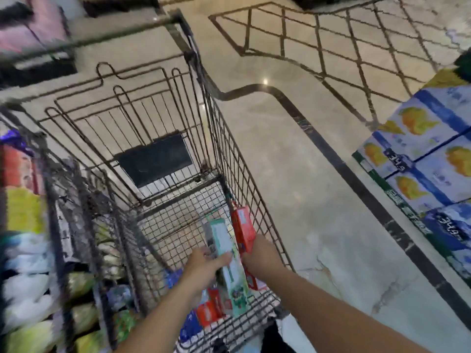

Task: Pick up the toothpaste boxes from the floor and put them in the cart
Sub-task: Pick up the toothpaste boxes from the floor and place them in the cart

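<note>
A dark wire shopping cart (229, 138) fills the middle of the view, seen from above. Both my hands are inside its basket near the right wall. My left hand (204, 263) grips a long green-and-white toothpaste box (224, 240), thumb across its face. My right hand (260, 256) holds a red toothpaste box (243, 225) pressed close to the cart's right side. More red boxes (211, 309) and a blue one (190, 327) lie on the cart's bottom grid below my wrists.
Stacked blue-and-white cartons with yellow fruit pictures (428, 154) stand at the right. Blurred shelves of packaged goods (25, 250) line the left beside the cart. The marble floor (305, 174) with dark inlay stretches ahead and to the right.
</note>
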The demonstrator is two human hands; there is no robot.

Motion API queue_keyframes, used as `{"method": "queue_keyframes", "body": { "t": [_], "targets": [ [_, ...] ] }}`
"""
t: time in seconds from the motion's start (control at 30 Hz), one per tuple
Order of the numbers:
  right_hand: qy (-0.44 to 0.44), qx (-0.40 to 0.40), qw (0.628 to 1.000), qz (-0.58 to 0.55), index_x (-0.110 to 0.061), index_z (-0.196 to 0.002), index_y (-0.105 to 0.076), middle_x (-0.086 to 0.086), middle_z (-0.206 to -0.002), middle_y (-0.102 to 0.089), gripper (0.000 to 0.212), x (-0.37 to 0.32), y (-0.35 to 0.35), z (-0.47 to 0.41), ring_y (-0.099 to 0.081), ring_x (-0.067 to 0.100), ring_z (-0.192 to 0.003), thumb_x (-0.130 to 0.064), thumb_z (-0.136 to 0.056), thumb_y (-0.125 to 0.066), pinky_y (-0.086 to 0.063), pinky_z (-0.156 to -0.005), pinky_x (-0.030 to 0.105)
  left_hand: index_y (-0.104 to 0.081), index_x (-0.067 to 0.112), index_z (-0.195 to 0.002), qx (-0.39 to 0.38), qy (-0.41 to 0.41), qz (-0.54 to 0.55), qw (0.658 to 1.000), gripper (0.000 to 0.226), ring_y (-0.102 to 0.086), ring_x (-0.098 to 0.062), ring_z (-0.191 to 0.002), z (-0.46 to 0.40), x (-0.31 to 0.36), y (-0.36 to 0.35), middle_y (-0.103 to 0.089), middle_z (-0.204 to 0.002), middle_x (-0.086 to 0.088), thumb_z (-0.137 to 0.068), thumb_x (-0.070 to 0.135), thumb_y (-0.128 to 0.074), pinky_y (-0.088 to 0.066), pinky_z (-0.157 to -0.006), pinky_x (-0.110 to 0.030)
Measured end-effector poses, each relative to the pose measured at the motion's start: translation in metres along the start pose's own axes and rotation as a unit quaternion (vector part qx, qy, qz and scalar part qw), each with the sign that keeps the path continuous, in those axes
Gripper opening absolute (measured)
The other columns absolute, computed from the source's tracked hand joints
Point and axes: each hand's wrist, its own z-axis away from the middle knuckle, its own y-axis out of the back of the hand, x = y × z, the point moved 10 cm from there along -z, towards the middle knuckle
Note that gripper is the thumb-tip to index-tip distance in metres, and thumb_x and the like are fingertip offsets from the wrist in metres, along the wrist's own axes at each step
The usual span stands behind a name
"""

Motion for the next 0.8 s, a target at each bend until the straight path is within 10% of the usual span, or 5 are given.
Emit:
{"method": "queue_keyframes", "body": {
  "t": [0.43,0.6,0.8],
  "targets": [
    [-0.078,-0.016,0.995,0.062,-0.019,-0.084,-0.043,0.005,-0.084,-0.055,0.018,0.085,-0.057,-0.091,-0.054,0.018,-0.071,-0.02,-0.1,-0.034,-0.038,-0.06,0.03,-0.069,0.019,-0.104,0.017,0.06,0.022,0.998,0.018,-0.071,-0.016,-0.079,-0.13,-0.084,-0.07,-0.076,-0.1,-0.001,-0.088,0.025,-0.075,-0.059,-0.073,-0.033],
    [-0.109,-0.048,0.989,0.091,-0.005,-0.141,-0.028,0.018,-0.127,-0.057,0.048,0.095,-0.075,-0.104,-0.06,0.034,-0.111,-0.012,-0.097,-0.046,-0.049,-0.096,0.045,-0.06,0.02,-0.108,0.035,0.059,-0.031,0.997,0.05,-0.067,-0.016,-0.092,-0.132,-0.095,-0.054,-0.069,-0.105,0.004,-0.076,0.055,-0.076,-0.055,-0.082,-0.036],
    [-0.107,-0.056,0.989,0.087,-0.003,-0.121,-0.041,0.01,-0.094,-0.059,0.025,0.098,-0.091,-0.118,-0.057,0.022,-0.074,-0.012,-0.099,-0.047,-0.048,-0.07,0.034,-0.058,0.027,-0.098,0.028,0.069,-0.021,0.997,0.024,-0.067,-0.019,-0.098,-0.13,-0.109,-0.038,-0.068,-0.107,0.003,-0.085,0.04,-0.075,-0.053,-0.091,-0.037]
  ]
}}
